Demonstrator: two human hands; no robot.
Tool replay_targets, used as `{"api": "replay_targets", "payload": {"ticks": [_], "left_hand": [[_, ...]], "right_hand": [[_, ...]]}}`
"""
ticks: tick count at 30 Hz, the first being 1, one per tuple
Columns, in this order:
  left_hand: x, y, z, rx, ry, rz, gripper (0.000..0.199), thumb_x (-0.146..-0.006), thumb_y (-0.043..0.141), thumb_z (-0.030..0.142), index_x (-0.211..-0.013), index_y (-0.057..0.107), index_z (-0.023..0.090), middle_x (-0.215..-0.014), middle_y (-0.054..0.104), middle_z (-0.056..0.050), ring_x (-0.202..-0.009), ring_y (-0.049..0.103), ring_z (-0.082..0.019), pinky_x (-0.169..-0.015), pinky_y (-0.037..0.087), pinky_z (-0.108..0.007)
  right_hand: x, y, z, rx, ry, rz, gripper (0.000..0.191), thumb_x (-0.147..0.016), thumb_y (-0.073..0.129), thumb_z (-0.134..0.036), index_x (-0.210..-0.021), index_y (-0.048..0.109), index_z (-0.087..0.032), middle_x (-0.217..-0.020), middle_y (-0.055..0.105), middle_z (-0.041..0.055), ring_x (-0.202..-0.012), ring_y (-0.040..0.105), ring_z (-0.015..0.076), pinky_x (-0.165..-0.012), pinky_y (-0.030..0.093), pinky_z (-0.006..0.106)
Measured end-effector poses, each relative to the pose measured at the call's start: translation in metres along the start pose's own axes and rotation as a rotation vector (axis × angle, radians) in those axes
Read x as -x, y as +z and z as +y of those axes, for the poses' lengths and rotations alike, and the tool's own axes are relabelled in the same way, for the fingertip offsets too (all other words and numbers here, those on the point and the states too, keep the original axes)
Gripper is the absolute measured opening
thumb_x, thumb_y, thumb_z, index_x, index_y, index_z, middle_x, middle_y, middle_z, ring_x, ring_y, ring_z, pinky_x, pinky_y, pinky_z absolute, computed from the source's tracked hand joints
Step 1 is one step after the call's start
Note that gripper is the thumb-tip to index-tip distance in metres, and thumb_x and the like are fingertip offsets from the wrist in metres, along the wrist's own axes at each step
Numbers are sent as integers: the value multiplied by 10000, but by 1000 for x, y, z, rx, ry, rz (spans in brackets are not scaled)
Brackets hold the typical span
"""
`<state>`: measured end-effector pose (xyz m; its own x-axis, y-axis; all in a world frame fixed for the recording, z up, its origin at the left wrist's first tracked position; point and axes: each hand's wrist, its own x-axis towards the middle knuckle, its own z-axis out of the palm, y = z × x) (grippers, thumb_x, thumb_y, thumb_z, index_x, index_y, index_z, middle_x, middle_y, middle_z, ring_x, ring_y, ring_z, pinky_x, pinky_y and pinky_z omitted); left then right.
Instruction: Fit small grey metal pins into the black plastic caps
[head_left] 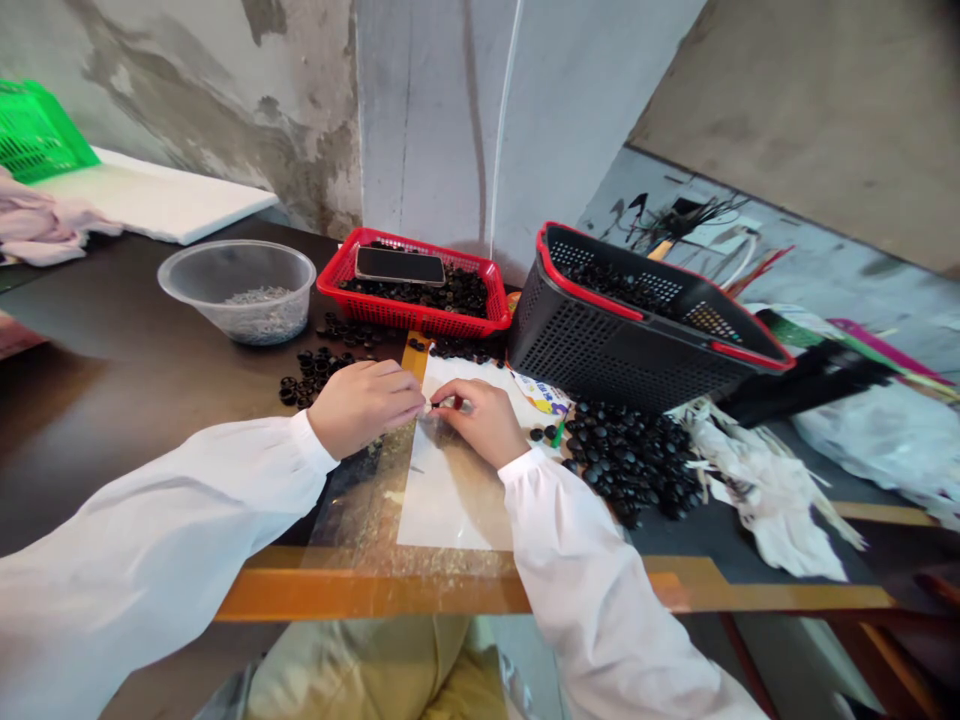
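Observation:
My left hand and my right hand meet above a white sheet on the table. Thumb and forefinger of the right hand pinch a small black piece, partly covered by the fingertips. The left fingers are pressed together right beside it; what they hold, if anything, is hidden. Left of my left hand lies a cluster of small black ring-like parts. A larger pile of round black caps spreads out to the right of my right hand.
Behind my hands stand a clear plastic bowl of small metal bits, a red basket of black parts with a phone on top, and a tall dark basket. White rags lie at right. Tape lines the table's front edge.

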<state>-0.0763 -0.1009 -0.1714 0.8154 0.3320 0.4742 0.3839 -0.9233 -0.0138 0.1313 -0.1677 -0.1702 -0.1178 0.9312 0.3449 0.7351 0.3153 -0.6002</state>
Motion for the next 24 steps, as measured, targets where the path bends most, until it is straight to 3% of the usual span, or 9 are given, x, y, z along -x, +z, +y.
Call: {"api": "replay_targets", "payload": {"ticks": [4, 13, 18, 20, 24], "left_hand": [[1, 2, -1, 28, -7, 42, 293, -1010, 482, 350, -905, 726, 225, -931, 731, -20, -825, 607, -177, -726, 436, -311], [-1, 3, 1, 107, -99, 181, 262, -992, 523, 359, -901, 728, 225, -889, 738, -18, -762, 610, -156, -706, 462, -295], [-3, 1, -1, 70, -75, 173, 248, -989, 530, 394, -978, 718, 233, -915, 724, -38, -800, 610, -169, -719, 470, -312], [-3, -3, -8, 10, -109, 166, 259, -970, 553, 428, -1010, 706, 222, -928, 713, -52, -828, 606, -189, -727, 470, -331], [3, -12, -35, -327, -320, 151, 314, -942, 547, 452, -885, 702, 185, -905, 660, -109, -850, 573, -269, -694, 437, -406]], "right_hand": [[0, 1, -2, -122, 29, 5, 64, -814, 752, -223, -875, 734, -234, -835, 749, -21, -762, 659, 145, -767, 473, 258], [1, 6, 1, -561, 247, 47, 191, -710, 795, -271, -887, 765, -206, -872, 773, 36, -800, 708, 191, -804, 548, 320], [0, 10, 5, -721, 311, 46, 201, -708, 800, -298, -891, 774, -220, -876, 771, 43, -805, 704, 195, -800, 555, 334], [0, 9, 5, -785, 333, 54, 215, -712, 805, -319, -902, 773, -225, -879, 766, 39, -797, 697, 183, -786, 552, 320], [-1, 6, 4, -925, 412, 107, 257, -705, 817, -367, -908, 760, -220, -895, 753, 37, -736, 662, 146, -701, 545, 284]]}}
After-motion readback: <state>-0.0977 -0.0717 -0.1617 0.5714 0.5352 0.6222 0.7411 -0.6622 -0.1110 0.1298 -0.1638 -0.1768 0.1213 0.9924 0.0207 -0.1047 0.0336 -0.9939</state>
